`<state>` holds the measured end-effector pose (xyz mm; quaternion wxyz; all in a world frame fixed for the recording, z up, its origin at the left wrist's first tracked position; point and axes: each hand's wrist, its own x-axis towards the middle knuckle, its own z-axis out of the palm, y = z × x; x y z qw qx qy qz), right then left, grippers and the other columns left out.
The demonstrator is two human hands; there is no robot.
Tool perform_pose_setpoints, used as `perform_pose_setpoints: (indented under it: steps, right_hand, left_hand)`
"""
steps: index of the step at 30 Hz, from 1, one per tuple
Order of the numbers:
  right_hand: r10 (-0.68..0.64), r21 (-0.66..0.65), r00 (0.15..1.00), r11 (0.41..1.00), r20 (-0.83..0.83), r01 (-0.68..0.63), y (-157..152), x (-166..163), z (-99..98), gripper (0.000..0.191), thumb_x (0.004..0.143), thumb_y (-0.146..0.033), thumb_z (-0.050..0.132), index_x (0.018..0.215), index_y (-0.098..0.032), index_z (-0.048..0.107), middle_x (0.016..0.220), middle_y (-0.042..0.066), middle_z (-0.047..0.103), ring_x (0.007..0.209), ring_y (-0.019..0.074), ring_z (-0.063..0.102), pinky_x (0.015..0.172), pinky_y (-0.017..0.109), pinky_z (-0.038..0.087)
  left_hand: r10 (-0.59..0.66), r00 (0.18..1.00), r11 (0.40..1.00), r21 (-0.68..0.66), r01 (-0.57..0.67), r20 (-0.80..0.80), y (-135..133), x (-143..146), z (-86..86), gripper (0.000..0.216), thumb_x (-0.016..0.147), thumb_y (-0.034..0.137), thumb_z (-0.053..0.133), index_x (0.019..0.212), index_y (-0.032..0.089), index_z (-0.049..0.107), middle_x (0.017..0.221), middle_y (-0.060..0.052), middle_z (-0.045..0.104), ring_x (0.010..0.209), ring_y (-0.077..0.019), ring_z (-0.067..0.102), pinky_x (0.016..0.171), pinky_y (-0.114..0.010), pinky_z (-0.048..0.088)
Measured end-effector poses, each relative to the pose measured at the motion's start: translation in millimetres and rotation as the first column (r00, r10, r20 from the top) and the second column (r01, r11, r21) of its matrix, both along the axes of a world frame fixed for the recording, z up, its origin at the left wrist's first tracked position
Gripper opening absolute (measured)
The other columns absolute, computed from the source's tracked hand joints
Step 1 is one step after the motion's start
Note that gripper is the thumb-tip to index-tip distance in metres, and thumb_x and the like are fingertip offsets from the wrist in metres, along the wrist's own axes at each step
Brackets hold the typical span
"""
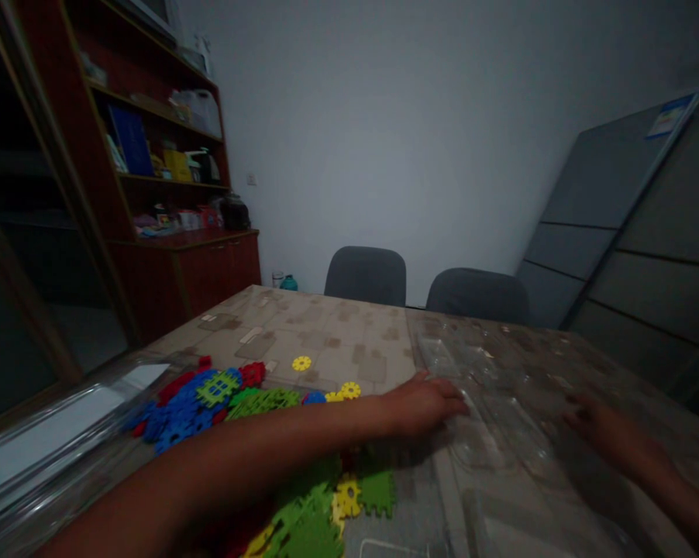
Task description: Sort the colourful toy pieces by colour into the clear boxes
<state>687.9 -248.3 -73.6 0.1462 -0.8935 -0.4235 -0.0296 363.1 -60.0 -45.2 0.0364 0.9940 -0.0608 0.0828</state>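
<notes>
My left hand [426, 406] reaches across the table, its fingers stretched out over the left edge of a clear plastic tray [515, 422]. Whether the fingertips press on the plastic is hard to tell. To the right of the tray is my right hand [602, 426], slightly blurred, with fingers apart and nothing visible in them. Under and beside my left forearm lie toy building pieces: a blue pile [178, 415], green square plates [308, 515], red pieces [253, 375] and yellow flower-shaped discs [348, 496]. My forearm hides part of the pile.
The table [326, 325] has a patterned cloth. Clear packaging with a white panel [53, 434] lies at the left edge. Two grey chairs [366, 273] stand behind the table. A wooden shelf cabinet [210, 271] is at left, a grey cabinet-like unit [593, 186] at right.
</notes>
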Motion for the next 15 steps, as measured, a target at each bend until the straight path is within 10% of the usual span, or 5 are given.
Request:
perform_pose_setpoints:
  steps: [8,15]
  right_hand:
    - [0.120,0.062,0.992,0.991,0.026,-0.121,-25.1,-78.9,7.8,0.048,0.083,-0.054,0.047,0.110,-0.024,0.074,0.093,0.014,0.079,0.079,0.0352,0.075,0.071,0.046,0.058]
    - [0.210,0.059,0.954,0.972,0.213,-0.227,-34.4,-100.2,-13.9,0.053,0.083,-0.050,0.044,0.115,-0.017,0.072,0.118,0.019,0.074,0.107,0.0395,0.069,0.092,0.054,0.054]
  left_hand:
    - [0.217,0.976,0.975,0.041,-0.218,0.037,45.9,16.7,-1.7,0.054,0.092,0.003,0.049,0.145,0.016,0.045,0.150,-0.018,0.048,0.137,-0.0319,0.046,0.110,-0.057,0.037]
    - [0.197,0.980,0.974,0.113,-0.199,0.026,50.9,39.2,-6.5,0.058,0.092,0.006,0.054,0.146,0.027,0.045,0.153,-0.012,0.047,0.142,-0.0285,0.040,0.113,-0.054,0.034]
